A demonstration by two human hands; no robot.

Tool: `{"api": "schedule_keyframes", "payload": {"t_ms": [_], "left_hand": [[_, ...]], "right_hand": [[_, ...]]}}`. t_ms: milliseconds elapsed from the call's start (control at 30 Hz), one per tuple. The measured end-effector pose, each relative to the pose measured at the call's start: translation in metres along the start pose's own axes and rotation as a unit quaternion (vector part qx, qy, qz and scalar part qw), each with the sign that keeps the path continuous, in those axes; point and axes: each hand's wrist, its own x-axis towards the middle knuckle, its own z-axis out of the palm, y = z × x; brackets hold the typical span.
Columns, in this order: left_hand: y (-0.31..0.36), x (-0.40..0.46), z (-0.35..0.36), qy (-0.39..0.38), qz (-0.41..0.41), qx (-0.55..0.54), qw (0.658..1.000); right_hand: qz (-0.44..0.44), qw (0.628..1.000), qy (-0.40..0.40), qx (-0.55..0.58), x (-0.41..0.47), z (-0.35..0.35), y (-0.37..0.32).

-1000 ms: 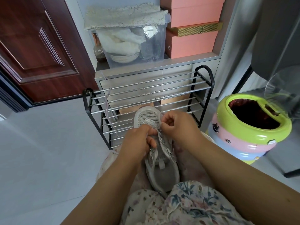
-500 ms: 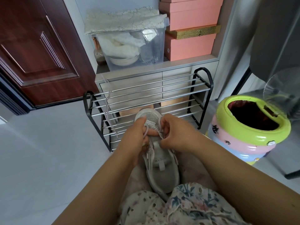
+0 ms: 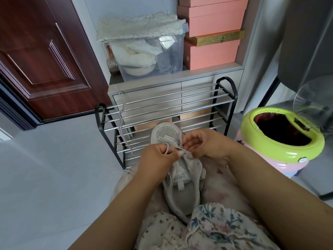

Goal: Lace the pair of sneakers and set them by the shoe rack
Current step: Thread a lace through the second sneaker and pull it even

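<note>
A white mesh sneaker (image 3: 182, 188) lies on my lap, toe pointing away toward the shoe rack (image 3: 169, 112). My left hand (image 3: 158, 159) pinches a pale shoelace (image 3: 167, 147) at the eyelets near the toe, a small loop rising above the fingers. My right hand (image 3: 205, 145) holds the sneaker's right edge by the front eyelets, fingers curled. A second pale lace (image 3: 122, 120) hangs from the rack's top bars on its left side. The other sneaker of the pair is not in view.
The black-framed rack with metal bars stands against a grey drawer unit (image 3: 149, 91) carrying a clear storage bin (image 3: 149, 51) and pink boxes (image 3: 212, 37). A green and pink bin (image 3: 281, 141) sits on the right. A dark red door (image 3: 39, 56) is on the left, grey floor (image 3: 54, 168) below.
My left hand has drawn the lace up into a small loop at the front eyelets. My right hand has shifted slightly right and opened its fingers a little along the sneaker's edge.
</note>
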Motion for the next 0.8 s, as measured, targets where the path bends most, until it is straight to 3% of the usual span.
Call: {"api": "schedule_keyframes", "payload": {"t_ms": [133, 333, 400, 467, 533, 600, 667, 733, 800], "left_hand": [[-0.006, 0.005, 0.003, 0.011, -0.008, 0.013, 1.000], [0.002, 0.004, -0.009, -0.054, -0.005, 0.078, 0.995], [0.007, -0.003, -0.017, -0.113, 0.004, 0.101, 0.988], [0.016, -0.016, -0.031, -0.219, 0.022, 0.081, 0.972], [0.029, -0.030, -0.047, -0.348, 0.043, 0.034, 0.936], [0.041, -0.039, -0.058, -0.419, 0.073, 0.019, 0.905], [0.042, -0.040, -0.059, -0.392, 0.061, -0.006, 0.918], [0.038, -0.033, -0.054, -0.293, 0.007, -0.059, 0.954], [0.037, -0.023, -0.051, -0.195, -0.050, -0.161, 0.966]], "right_hand": [[0.000, 1.000, -0.006, 0.016, 0.000, 0.000, 0.001], [-0.004, 1.000, 0.022, -0.013, -0.001, 0.002, -0.002], [-0.004, 0.999, 0.035, -0.024, -0.001, 0.003, -0.003], [-0.007, 0.999, 0.043, -0.027, -0.001, 0.004, -0.003], [-0.008, 0.998, 0.048, -0.032, -0.001, 0.005, -0.004], [-0.011, 0.998, 0.047, -0.039, -0.001, 0.007, -0.005], [-0.017, 0.998, 0.037, -0.054, -0.003, 0.009, -0.007], [-0.043, 0.994, 0.025, -0.098, -0.007, 0.010, -0.011], [-0.089, 0.979, 0.021, -0.180, -0.012, 0.010, -0.018]]}}
